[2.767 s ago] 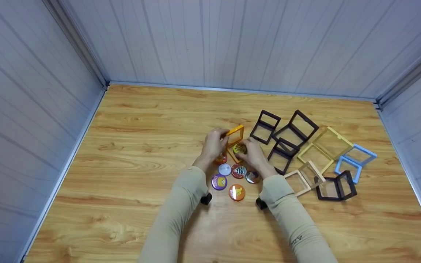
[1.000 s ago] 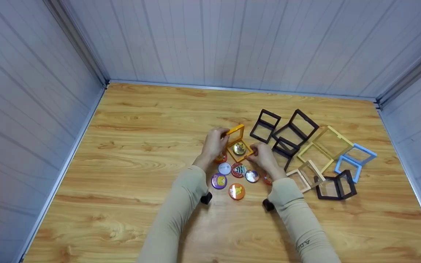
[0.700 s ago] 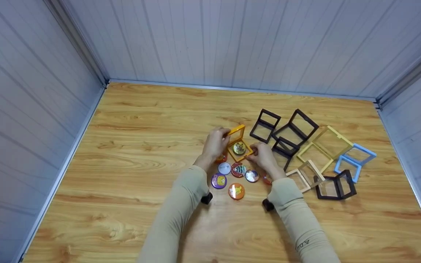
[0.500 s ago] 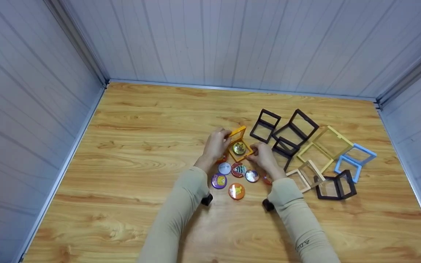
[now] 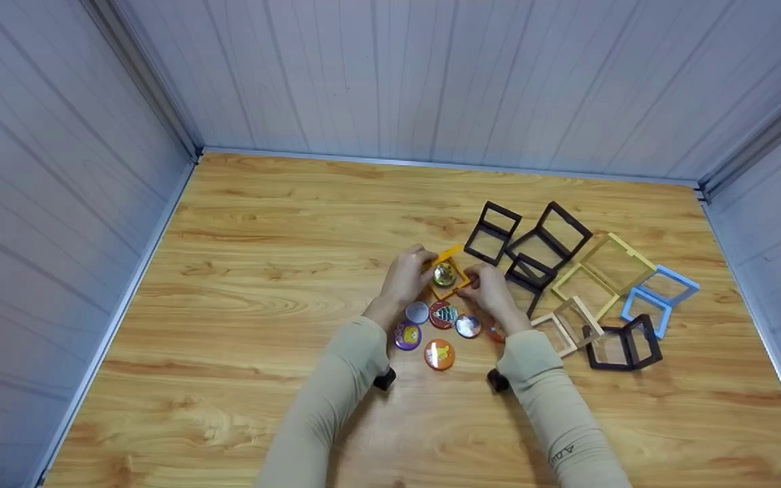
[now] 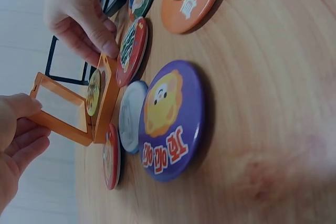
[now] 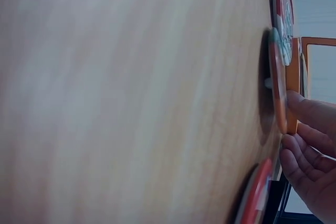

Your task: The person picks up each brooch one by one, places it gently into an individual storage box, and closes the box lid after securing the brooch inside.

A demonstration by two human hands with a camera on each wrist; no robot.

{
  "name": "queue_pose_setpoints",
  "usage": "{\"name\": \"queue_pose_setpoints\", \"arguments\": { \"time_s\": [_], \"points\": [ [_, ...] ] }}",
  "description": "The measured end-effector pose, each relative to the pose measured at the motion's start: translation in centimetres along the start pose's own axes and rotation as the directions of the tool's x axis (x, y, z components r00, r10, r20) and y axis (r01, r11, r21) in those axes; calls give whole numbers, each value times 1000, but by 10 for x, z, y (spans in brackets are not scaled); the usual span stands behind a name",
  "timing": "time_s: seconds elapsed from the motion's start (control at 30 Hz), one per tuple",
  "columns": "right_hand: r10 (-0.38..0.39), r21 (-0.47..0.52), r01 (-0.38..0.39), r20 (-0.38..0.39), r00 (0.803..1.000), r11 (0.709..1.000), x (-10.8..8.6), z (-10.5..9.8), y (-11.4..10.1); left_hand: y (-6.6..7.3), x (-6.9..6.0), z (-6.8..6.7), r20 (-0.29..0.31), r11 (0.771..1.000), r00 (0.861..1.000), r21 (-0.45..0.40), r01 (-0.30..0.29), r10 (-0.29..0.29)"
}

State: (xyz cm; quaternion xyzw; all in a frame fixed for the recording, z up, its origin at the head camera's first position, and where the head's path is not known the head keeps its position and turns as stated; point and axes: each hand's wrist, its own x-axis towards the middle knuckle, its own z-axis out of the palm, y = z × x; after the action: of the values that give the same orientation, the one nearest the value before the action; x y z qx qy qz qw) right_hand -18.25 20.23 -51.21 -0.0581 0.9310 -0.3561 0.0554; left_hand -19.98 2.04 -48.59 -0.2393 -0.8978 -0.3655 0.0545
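Observation:
An orange hinged display frame (image 5: 459, 284) lies partly folded on the table, its lid tilted over the base. Inside it sits a round yellow pin badge (image 5: 444, 274). My left hand (image 5: 406, 276) pinches the lid's edge between thumb and fingers, which shows plainly in the left wrist view. At the base's right corner my right hand (image 5: 490, 290) grips the rim with thumb and fingers. Near the hands lie a Christmas-tree badge (image 5: 443, 314), a white badge (image 5: 417, 312) turned face down, a purple bear badge (image 6: 171, 120) and an orange badge (image 5: 439, 354).
To the right stand several half-open display frames: black ones (image 5: 489, 235), a yellow one (image 5: 585, 291), a blue one (image 5: 647, 312) and a beige one (image 5: 553, 335). Grey panel walls (image 5: 390, 81) enclose the wooden table (image 5: 262, 285) at the back and sides.
My right hand has let go of the yellow badge and moved to the frame's right corner. My left hand has tipped the lid down towards the base.

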Motion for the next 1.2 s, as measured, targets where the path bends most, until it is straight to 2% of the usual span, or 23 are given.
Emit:
{"name": "queue_pose_setpoints", "arguments": {
  "time_s": [0.13, 0.23, 0.37, 0.5, 0.63, 0.83, 1.0, 1.2],
  "points": [
    [-1, -11, 1, -4, 1000, 1000, 0, 0, 1, 2, -3, 2, 28, 1000, 999, 20, -17, 17],
    [7, -20, -7, 0, 1000, 1000, 0, 1, 1, 5, -5, 3, 86, 999, 996, 46, 4, -8],
    [15, -17, -15, 9, 1000, 1000, 0, 1, 0, 11, -5, 5, 171, 993, 984, 117, 35, -55],
    [21, -21, -21, 13, 1000, 1000, 1, 1, 0, 15, -5, 6, 213, 980, 975, 196, 28, -70],
    [25, -25, -25, 10, 1000, 999, 1, 1, 0, 16, -5, 8, 225, 965, 973, 261, -10, -51],
    [4, -23, -4, -7, 1000, 1000, 2, 2, 2, 15, -7, 14, 249, 935, 968, 339, -104, 17],
    [-44, -49, 43, -31, 999, 998, 1, 2, 2, 15, -9, 20, 289, 898, 956, 403, -177, 59],
    [-21, -52, 19, -23, 1000, 998, 0, 1, -1, 14, -9, 23, 333, 868, 941, 446, -216, 63]
  ]
}}
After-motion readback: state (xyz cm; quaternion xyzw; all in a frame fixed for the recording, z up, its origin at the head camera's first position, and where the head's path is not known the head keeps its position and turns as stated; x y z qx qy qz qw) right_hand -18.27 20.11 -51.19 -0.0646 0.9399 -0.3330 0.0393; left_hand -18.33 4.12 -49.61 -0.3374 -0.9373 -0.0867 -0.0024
